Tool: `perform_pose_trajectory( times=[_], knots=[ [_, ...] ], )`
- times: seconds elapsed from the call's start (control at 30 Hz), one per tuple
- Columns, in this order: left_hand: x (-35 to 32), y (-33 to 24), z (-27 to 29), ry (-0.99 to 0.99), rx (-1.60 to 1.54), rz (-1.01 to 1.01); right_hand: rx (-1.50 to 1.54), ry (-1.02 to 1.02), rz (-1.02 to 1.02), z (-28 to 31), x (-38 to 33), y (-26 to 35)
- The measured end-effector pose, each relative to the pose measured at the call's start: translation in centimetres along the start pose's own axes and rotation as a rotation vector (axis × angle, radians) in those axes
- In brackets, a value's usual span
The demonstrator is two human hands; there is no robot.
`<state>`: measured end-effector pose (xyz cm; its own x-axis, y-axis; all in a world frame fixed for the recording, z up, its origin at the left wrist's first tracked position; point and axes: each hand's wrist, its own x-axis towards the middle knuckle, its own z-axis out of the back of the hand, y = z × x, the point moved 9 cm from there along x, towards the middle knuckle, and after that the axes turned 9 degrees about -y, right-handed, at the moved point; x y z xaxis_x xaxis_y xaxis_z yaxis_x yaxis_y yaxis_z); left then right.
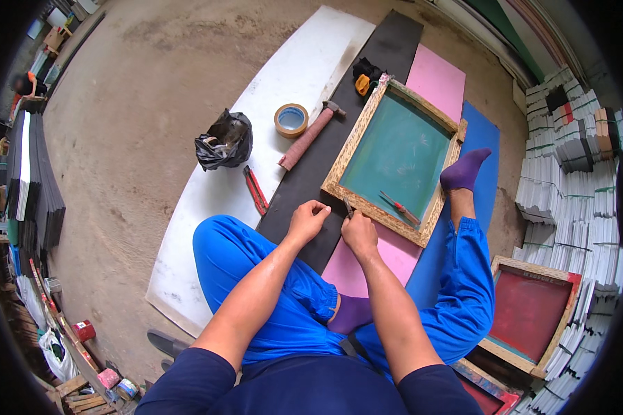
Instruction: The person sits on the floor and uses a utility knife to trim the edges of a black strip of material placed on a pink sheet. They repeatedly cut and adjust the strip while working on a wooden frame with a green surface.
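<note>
I sit on the floor in blue trousers and purple socks. A wooden frame (pixel 353 145) with a green mesh screen (pixel 398 155) lies in front of me. My right hand (pixel 358 233) holds a small dark tool (pixel 348 205) against the frame's near corner. My left hand (pixel 308 220) is closed just left of that corner, fingers curled; whether it holds anything I cannot tell. A red-handled tool (pixel 400 207) rests on the mesh.
White (pixel 291 76), black (pixel 387 48), pink (pixel 436 79) and blue (pixel 481 131) sheets cover the floor. On them lie a tape roll (pixel 291 120), a hammer (pixel 310 135), red cutters (pixel 255 189) and a black bag (pixel 223 141). Another frame (pixel 529 311) and stacked sheets (pixel 567 159) are at my right.
</note>
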<state>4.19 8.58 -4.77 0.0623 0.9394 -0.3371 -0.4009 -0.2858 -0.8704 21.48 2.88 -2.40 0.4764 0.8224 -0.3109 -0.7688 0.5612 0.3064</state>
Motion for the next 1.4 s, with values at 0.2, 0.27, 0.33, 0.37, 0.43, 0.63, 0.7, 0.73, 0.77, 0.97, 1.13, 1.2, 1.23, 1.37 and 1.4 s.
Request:
perform_pose_trajectory(
  times=[0.2,0.27,0.33,0.37,0.43,0.63,0.7,0.73,0.77,0.97,1.13,1.2,1.23,1.37,1.4],
  knots=[
    [0.7,2.3,-0.6,0.059,-0.11,0.137,0.04,-0.027,-0.006,-0.2,-0.5,-0.1],
    [0.6,2.1,-0.5,0.032,-0.14,0.122,0.041,-0.014,-0.007,0.0,-0.5,-0.2],
    [0.5,2.1,-0.5,0.03,-0.159,0.113,0.035,-0.007,0.002,0.2,-0.4,-0.1],
    [0.5,2.3,-0.6,0.042,-0.163,0.112,0.028,-0.007,0.012,0.1,-0.2,0.0],
    [0.7,2.3,-0.7,0.047,-0.157,0.108,0.027,-0.019,-0.002,0.1,0.0,-0.2],
    [0.5,2.0,-0.8,0.017,-0.151,0.09,0.009,0.008,-0.099,1.3,-1.0,0.9],
    [0.7,1.7,-0.9,0.033,-0.127,0.063,-0.026,0.073,-0.045,1.9,-0.7,2.3],
    [0.7,0.9,-1.0,0.046,-0.117,0.045,-0.045,0.099,-0.023,2.0,-0.4,2.6],
    [0.2,-0.2,-0.8,0.065,-0.067,0.044,-0.043,0.096,-0.027,2.0,-0.2,2.6],
    [0.1,-0.3,-0.9,0.056,-0.014,0.0,0.02,0.009,-0.148,0.5,-0.3,1.3],
    [0.3,0.9,-1.1,0.06,-0.08,0.046,0.092,-0.067,-0.058,-0.8,-0.4,0.2],
    [0.6,2.1,-1.4,0.085,-0.167,0.112,0.116,-0.075,-0.035,-0.9,-0.4,0.6],
    [0.5,1.8,-1.9,0.112,-0.226,0.144,0.147,-0.09,-0.039,-1.3,-0.2,-0.1],
    [0.8,1.3,-2.2,0.143,-0.256,0.171,0.205,-0.079,0.044,-1.3,0.6,-0.9],
    [0.6,1.6,-2.1,0.135,-0.235,0.177,0.249,-0.058,0.084,-1.7,1.0,-1.3]
  ],
)
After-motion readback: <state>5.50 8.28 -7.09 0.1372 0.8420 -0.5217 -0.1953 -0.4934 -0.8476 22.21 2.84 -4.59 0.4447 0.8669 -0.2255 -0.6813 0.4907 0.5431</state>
